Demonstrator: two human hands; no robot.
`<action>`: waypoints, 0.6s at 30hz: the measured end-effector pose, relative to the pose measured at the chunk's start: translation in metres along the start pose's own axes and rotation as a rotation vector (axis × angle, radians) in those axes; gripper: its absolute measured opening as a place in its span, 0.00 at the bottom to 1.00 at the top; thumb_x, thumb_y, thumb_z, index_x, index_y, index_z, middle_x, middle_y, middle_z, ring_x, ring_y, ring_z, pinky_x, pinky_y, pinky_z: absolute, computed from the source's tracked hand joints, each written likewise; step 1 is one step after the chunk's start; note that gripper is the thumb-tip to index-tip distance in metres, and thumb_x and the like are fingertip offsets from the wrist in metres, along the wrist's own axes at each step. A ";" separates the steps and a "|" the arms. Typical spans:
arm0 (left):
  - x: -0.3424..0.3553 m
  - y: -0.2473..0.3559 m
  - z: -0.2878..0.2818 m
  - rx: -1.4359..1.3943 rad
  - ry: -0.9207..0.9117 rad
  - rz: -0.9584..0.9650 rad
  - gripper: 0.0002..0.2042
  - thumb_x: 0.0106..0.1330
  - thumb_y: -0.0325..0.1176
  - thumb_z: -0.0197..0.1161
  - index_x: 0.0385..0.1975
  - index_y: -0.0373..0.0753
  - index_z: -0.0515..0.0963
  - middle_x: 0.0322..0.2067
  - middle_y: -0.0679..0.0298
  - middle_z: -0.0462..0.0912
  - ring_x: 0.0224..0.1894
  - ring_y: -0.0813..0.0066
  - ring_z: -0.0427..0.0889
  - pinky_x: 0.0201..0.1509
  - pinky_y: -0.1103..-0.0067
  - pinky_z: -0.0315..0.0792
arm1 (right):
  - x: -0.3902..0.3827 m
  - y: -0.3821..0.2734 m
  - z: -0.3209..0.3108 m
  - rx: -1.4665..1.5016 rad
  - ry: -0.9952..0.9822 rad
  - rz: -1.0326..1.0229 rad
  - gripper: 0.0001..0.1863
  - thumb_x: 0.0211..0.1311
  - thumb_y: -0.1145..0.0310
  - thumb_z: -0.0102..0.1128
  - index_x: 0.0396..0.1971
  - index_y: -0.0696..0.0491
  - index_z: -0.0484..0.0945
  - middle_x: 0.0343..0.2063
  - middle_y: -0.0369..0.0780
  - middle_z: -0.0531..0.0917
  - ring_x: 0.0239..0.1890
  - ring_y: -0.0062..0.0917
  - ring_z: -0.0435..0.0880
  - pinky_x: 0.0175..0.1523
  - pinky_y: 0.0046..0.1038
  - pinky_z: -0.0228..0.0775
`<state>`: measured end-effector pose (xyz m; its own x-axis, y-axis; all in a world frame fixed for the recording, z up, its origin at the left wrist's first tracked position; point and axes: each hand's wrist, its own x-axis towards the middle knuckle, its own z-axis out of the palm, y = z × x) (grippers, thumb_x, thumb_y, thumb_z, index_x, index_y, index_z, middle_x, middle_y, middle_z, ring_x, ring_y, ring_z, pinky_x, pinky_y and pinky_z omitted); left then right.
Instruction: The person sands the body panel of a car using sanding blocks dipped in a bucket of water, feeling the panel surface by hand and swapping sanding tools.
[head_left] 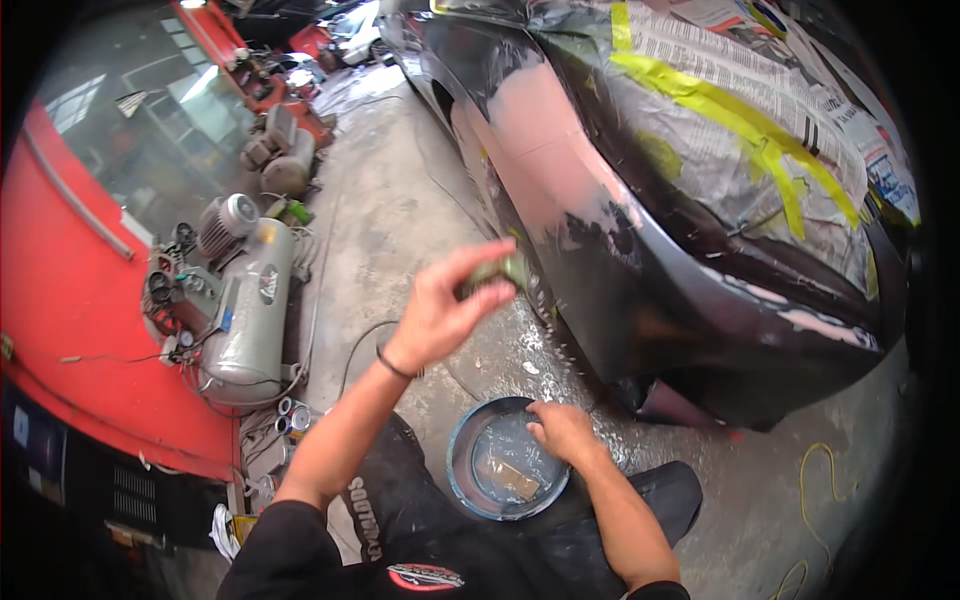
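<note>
My left hand (pixel 445 310) is raised beside the dark car body panel (pixel 630 300), its fingers and thumb closed round a small greenish pad (pixel 512 268). The pad is blurred, and I cannot tell whether it touches the panel. Pinkish filler (pixel 540 120) covers part of the panel's upper side. Lower down, my right hand (pixel 565 432) grips the right rim of a round blue-grey basin (pixel 462 478) over my lap. Cloudy water fills the basin's bottom, and a tan rectangular piece (pixel 513 478) lies in it.
Newspaper (pixel 730 110) held by yellow tape (pixel 735 100) covers the car's upper part. A grey air compressor (pixel 245 320) stands at the left by a red wall (pixel 80 290). Wet concrete floor (pixel 375 200) runs between. A yellow cord (pixel 828 500) lies at the right, small cans (pixel 293 415) at the left.
</note>
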<state>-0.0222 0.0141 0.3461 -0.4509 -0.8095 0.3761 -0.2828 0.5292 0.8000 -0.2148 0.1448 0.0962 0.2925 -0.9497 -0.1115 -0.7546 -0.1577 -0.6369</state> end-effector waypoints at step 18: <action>0.174 0.035 0.012 0.453 0.350 0.703 0.27 0.62 0.27 0.84 0.63 0.42 0.86 0.61 0.56 0.89 0.65 0.58 0.85 0.73 0.65 0.75 | 0.014 0.042 0.034 0.136 0.241 -0.298 0.20 0.71 0.66 0.74 0.60 0.52 0.87 0.56 0.47 0.90 0.62 0.49 0.83 0.71 0.47 0.75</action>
<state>-0.1206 -0.1051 0.4337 -0.3829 -0.2537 0.8883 -0.3785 0.9202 0.0996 -0.2220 0.1346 0.0418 0.3282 -0.9067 0.2648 -0.5688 -0.4135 -0.7110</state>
